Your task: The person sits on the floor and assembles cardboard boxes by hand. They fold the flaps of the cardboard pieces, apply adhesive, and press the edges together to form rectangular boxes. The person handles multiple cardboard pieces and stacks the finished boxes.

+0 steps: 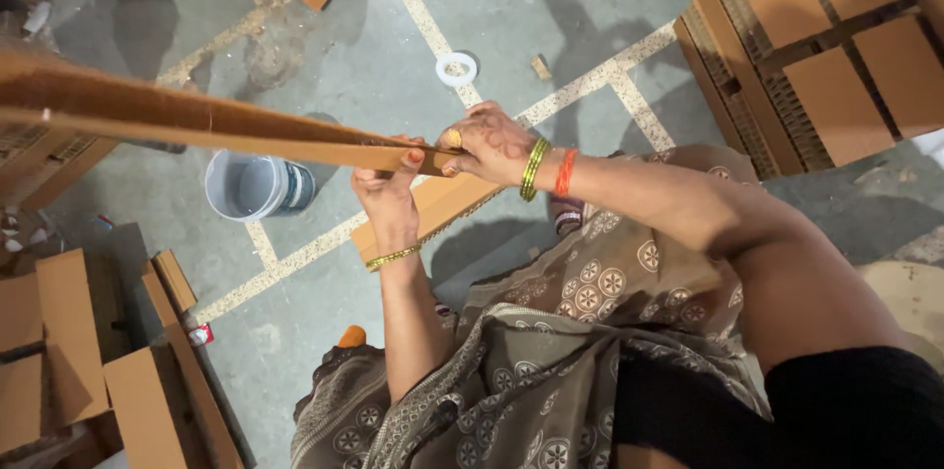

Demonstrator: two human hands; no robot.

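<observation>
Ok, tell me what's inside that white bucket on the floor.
The white bucket looks empty: only its pale inner wall and bottom show. The long cardboard strip held by the left hand and right hand crosses its far rim, hiding that edge.

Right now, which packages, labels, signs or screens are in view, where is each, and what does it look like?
Small container: on the floor, lower left, beside cardboard pieces; red and white, too small to tell more.
Grey bucket: on the floor below the cardboard strip; a dark label patch on its side.
No signs or screens.
</observation>
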